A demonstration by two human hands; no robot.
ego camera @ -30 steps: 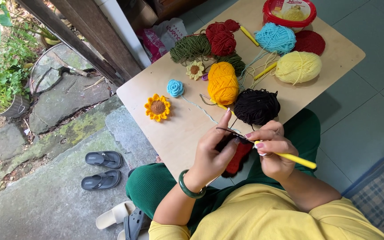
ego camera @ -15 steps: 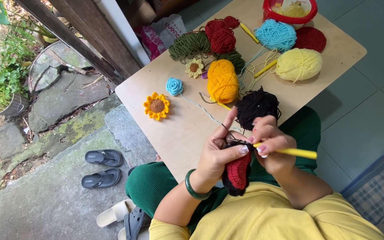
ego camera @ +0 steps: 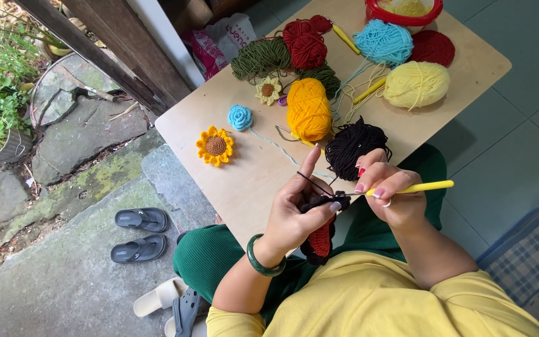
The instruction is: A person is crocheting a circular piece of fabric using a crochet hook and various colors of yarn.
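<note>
Crochet piece (ego camera: 320,237), black over red, pinched in my left hand (ego camera: 294,215), forefinger up tensioning black yarn (ego camera: 355,146). Right hand (ego camera: 389,190) grip clenched on yellow hook (ego camera: 416,186); tip probably in a stitch.

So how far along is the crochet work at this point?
Done: a sunflower, a blue rose and a pale flower lie on the table. In hand: left hand holds a red-and-black piece; right hand works the yellow hook. Black yarn is still attached, so it's unfinished.

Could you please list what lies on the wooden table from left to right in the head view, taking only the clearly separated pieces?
Orange crocheted sunflower → blue crocheted rose → orange yarn ball → pale yellow yarn ball.
</note>
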